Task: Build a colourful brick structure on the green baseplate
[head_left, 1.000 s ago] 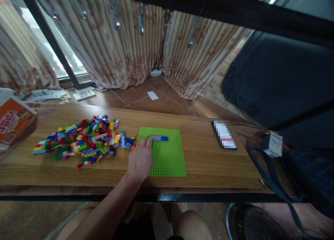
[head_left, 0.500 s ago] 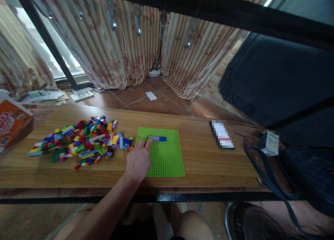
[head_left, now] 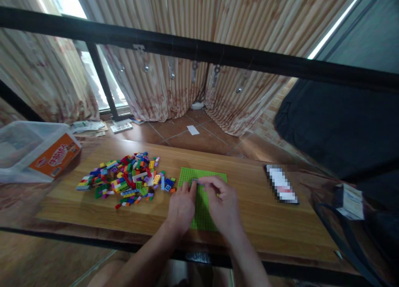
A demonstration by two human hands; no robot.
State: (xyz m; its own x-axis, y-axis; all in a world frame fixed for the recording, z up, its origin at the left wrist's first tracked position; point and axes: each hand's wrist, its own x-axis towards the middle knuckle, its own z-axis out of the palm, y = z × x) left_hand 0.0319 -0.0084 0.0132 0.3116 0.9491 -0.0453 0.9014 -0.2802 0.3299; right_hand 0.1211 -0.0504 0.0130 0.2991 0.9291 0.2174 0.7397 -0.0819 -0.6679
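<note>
A green studded baseplate (head_left: 204, 214) lies on the wooden table. Near its far edge, a small greyish toy brick (head_left: 195, 180) shows between my two hands; most of the row of bricks there is hidden. My left hand (head_left: 182, 206) rests over the plate's left side, fingers stretched forward, the index fingertip at the brick. From the right, my right hand (head_left: 222, 201) reaches over the plate with its fingers curled and its index fingertip close to the same brick. What its thumb and fingers grip, if anything, is hidden.
Left of the plate spreads a heap of colourful toy bricks (head_left: 124, 179). A clear plastic bin (head_left: 31, 154) with an orange label stands at far left. On the table's right lies a phone (head_left: 282, 185). A dark metal bar (head_left: 187, 50) crosses in front of the curtains.
My right hand has come into view and reached the bricks on the plate. My left hand stays at the plate. The view has shifted, bringing in more of the bin.
</note>
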